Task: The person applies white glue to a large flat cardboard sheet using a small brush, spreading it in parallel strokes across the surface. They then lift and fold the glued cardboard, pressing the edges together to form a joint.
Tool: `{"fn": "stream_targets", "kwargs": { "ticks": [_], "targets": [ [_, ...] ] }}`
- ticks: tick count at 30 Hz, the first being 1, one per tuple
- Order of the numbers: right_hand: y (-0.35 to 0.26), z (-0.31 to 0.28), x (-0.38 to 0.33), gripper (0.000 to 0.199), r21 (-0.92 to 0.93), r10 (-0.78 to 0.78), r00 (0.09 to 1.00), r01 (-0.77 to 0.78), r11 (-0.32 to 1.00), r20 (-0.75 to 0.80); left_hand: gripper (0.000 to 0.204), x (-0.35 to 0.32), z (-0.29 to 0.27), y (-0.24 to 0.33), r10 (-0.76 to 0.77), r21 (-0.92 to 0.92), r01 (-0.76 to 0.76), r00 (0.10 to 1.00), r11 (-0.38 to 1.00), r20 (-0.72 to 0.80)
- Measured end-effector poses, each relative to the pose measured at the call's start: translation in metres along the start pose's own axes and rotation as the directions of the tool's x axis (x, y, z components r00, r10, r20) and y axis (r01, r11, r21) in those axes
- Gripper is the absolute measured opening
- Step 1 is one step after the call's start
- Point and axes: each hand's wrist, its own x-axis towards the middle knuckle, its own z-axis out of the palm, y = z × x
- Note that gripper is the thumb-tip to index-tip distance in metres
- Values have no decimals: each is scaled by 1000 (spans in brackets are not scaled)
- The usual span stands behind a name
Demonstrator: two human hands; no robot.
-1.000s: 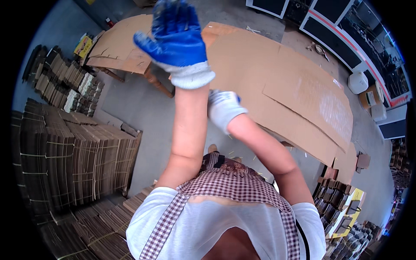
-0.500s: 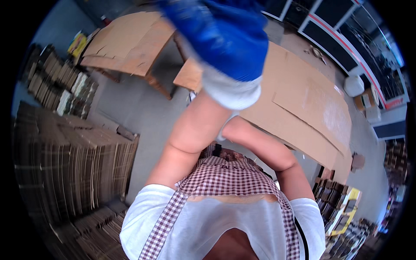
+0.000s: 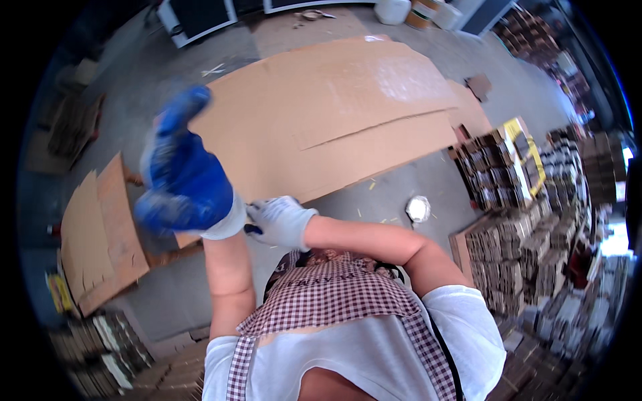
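Note:
My left hand [image 3: 190,180] wears a blue-coated work glove with a pale knit cuff [image 3: 231,219]. It is raised and blurred by motion, its fingers stretched up and the thumb apart, with nothing held in it. My right hand [image 3: 277,222], in a glove with a whitish back and dark blue at the fingertips, reaches across my front. Its bent fingers are closed at the edge of the left glove's cuff, by the wrist. Beyond both hands lies a large table covered with brown cardboard sheets [image 3: 287,120].
A smaller wooden table [image 3: 124,220] with cardboard stands at left. Stacked flat cardboard [image 3: 491,167] piles up on the right, beside a yellow-edged box [image 3: 525,157]. A round silvery object [image 3: 418,209] is on the floor beyond my right forearm. White containers [image 3: 392,11] stand at the back.
The view has swung to the right. My left gloved hand has come down from the top edge to the left, and my right glove, mostly hidden before, now shows at the left cuff.

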Motion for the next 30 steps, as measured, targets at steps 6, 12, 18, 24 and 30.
{"fn": "stream_targets", "kwargs": {
  "ticks": [6,12,18,24,30],
  "targets": [
    [207,23,-141,48,619,754,638,-533,577,-154,72,-185,-20,-70,-913,170,917,310,361,267],
    [361,47,-244,34,995,962,254,-24,-101,104,73,-329,1,-71,-861,-485,763,-507,-427,-41],
    [412,-9,-226,38,502,772,349,-604,619,-531,90,-365,60,-109,-882,-795,572,-459,-201,-107],
    [442,-26,-216,46,-164,607,721,-679,716,-336,80,-360,94,-135,-878,-903,430,-429,8,-212],
    [451,-28,-210,50,-197,609,749,-659,726,-263,74,-354,91,-144,-823,-940,316,-496,127,-278]
  ]
}}
